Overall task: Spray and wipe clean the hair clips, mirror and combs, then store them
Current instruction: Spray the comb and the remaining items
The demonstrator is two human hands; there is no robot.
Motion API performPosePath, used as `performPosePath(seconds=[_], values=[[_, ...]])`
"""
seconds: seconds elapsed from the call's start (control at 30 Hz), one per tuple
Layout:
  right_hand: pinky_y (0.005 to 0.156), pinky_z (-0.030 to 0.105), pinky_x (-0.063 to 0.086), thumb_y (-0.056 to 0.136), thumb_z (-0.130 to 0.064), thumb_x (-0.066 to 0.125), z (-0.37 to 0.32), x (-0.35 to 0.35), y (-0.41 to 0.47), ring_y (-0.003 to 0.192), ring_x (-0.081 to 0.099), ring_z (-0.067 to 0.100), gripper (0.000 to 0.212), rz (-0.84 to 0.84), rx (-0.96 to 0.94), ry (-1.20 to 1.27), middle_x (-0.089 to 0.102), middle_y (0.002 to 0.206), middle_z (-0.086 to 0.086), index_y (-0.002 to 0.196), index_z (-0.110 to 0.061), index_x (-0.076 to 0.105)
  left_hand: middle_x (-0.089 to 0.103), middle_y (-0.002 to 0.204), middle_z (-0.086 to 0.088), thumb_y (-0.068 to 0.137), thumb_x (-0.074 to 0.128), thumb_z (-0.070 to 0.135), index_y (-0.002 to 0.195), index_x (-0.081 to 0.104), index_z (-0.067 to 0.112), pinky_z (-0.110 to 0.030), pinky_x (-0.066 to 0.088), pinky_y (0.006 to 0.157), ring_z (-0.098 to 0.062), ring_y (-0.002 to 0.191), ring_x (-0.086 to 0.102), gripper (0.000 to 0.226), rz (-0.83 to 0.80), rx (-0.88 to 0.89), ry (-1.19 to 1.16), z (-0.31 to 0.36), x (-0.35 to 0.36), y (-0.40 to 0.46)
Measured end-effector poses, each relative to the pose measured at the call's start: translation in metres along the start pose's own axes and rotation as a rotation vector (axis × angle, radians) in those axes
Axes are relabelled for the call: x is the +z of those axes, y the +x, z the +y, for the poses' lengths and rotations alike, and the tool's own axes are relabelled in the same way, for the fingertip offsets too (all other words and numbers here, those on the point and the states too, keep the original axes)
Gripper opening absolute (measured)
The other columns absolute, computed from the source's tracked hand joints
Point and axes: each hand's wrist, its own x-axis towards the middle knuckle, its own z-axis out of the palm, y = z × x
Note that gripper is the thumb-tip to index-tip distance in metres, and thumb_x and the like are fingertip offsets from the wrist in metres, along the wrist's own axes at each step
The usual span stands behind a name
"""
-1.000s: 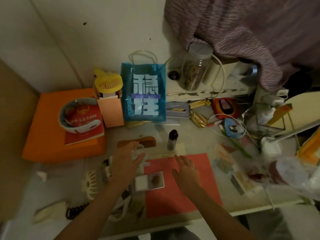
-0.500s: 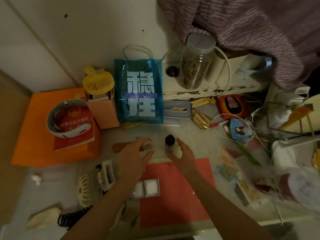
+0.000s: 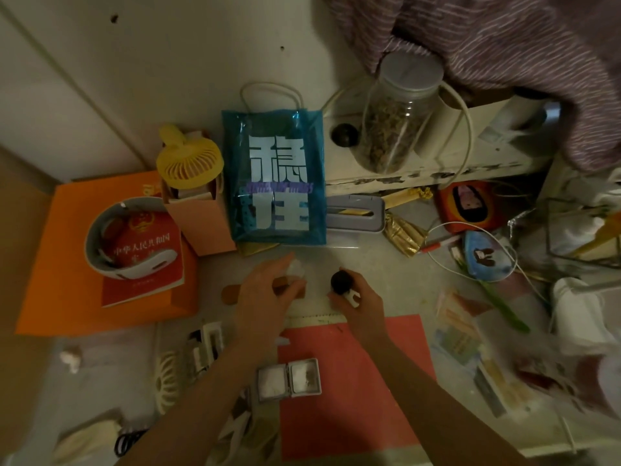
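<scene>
Right hand (image 3: 358,302) has its grip curled round the little spray bottle (image 3: 342,285), fingers wrapped on the body just under the black cap, standing on the desk (image 3: 376,264) right in front of the blue bag (image 3: 274,178). Left hand (image 3: 265,290) pinches a small white wad (image 3: 297,266), tissue I guess, just left of the bottle, over a brown comb (image 3: 232,292). Bottle looks light and slick, so I'd hold it mid-body and keep it upright. The open compact mirror (image 3: 289,378), nearer me than the bottle, is probably fragile; lift it by the frame. Bag shows big characters, 稳住 I think; smaller print's unreadable. Red booklet (image 3: 144,253), left of the bag, reads 中华人民共和国.
</scene>
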Motion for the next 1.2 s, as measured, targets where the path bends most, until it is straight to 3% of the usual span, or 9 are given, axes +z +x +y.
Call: performPosePath(seconds=[0.07, 0.17, 0.27, 0.43, 0.57, 0.7, 0.9, 1.07, 1.2], values=[[0.078, -0.001, 0.038, 0.083, -0.008, 0.069, -0.004, -0.001, 0.000, 0.097, 0.058, 0.010, 0.041, 0.005, -0.017, 0.003, 0.062, 0.107, -0.004, 0.121, -0.014, 0.057, 0.057, 0.115, 0.013, 0.082, 0.072, 0.018, 0.125, 0.057, 0.025, -0.016, 0.039, 0.093, -0.003, 0.107, 0.053, 0.046, -0.003, -0.004, -0.052, 0.002, -0.004, 0.002], [0.077, 0.000, 0.038, 0.083, -0.009, 0.070, -0.013, -0.002, -0.002, 0.092, 0.058, 0.005, 0.039, 0.000, -0.054, 0.016, 0.063, 0.103, -0.006, 0.119, -0.017, 0.057, 0.058, 0.110, 0.021, 0.079, 0.073, 0.018, 0.119, 0.056, 0.030, -0.009, 0.042, 0.091, 0.012, 0.099, 0.054, 0.046, 0.001, 0.050, -0.121, 0.013, -0.015, 0.005], [0.077, 0.002, 0.040, 0.082, -0.016, 0.071, -0.026, -0.002, -0.006, 0.092, 0.059, 0.002, 0.038, -0.012, -0.095, 0.039, 0.064, 0.102, -0.009, 0.116, -0.024, 0.055, 0.065, 0.103, 0.013, 0.078, 0.070, 0.023, 0.116, 0.061, 0.023, -0.013, 0.049, 0.084, 0.007, 0.093, 0.060, 0.039, -0.021, 0.070, -0.239, 0.029, -0.028, 0.006], [0.079, 0.007, 0.044, 0.078, -0.048, 0.060, -0.060, -0.005, -0.020, 0.097, 0.057, -0.004, 0.045, -0.038, -0.217, 0.047, 0.058, 0.108, -0.009, 0.120, -0.034, 0.050, 0.068, 0.104, 0.010, 0.082, 0.069, 0.017, 0.115, 0.059, 0.030, -0.011, 0.049, 0.082, 0.001, 0.094, 0.064, 0.037, -0.053, 0.180, -0.227, 0.058, -0.050, 0.010], [0.074, 0.006, 0.043, 0.082, -0.041, 0.062, -0.092, -0.018, -0.031, 0.094, 0.056, -0.008, 0.045, -0.025, -0.352, 0.028, 0.054, 0.109, -0.020, 0.123, -0.041, 0.045, 0.067, 0.104, 0.015, 0.082, 0.068, 0.013, 0.113, 0.061, 0.028, -0.007, 0.046, 0.079, 0.003, 0.097, 0.063, 0.035, -0.086, 0.221, -0.310, 0.087, -0.069, 0.007], [0.069, 0.005, 0.042, 0.086, -0.024, 0.067, -0.119, -0.031, -0.040, 0.084, 0.056, -0.009, 0.055, -0.035, -0.409, 0.032, 0.056, 0.110, -0.019, 0.136, -0.029, 0.044, 0.067, 0.103, 0.016, 0.081, 0.066, 0.016, 0.112, 0.064, 0.027, -0.009, 0.048, 0.080, 0.003, 0.097, 0.064, 0.033, -0.111, 0.247, -0.403, 0.114, -0.084, 0.004], [0.070, 0.008, 0.043, 0.088, -0.033, 0.063, -0.158, -0.050, -0.056, 0.086, 0.059, -0.005, 0.060, 0.025, -0.486, 0.081, 0.059, 0.104, -0.024, 0.139, -0.040, 0.032, 0.068, 0.101, 0.016, 0.076, 0.064, 0.027, 0.111, 0.065, 0.027, -0.008, 0.047, 0.078, 0.005, 0.096, 0.064, 0.035, -0.111, 0.314, -0.413, 0.151, -0.104, -0.002], [0.066, 0.007, 0.041, 0.088, -0.028, 0.061, -0.187, -0.065, -0.066, 0.078, 0.058, -0.006, 0.064, 0.051, -0.539, 0.115, 0.054, 0.085, -0.025, 0.139, -0.041, 0.025, 0.068, 0.090, 0.026, 0.083, 0.066, 0.018, 0.102, 0.065, 0.038, -0.011, 0.050, 0.081, 0.006, 0.091, 0.065, 0.028, -0.057, 0.345, -0.366, 0.176, -0.120, -0.006], [0.062, 0.006, 0.039, 0.088, -0.025, 0.059, -0.207, -0.075, -0.071, 0.066, 0.056, -0.003, 0.064, 0.062, -0.594, 0.132, 0.056, 0.072, -0.027, 0.141, -0.035, 0.025, 0.071, 0.086, 0.023, 0.078, 0.066, 0.028, 0.099, 0.067, 0.039, -0.017, 0.053, 0.081, 0.001, 0.087, 0.068, 0.024, -0.052, 0.352, -0.367, 0.195, -0.128, -0.011]])
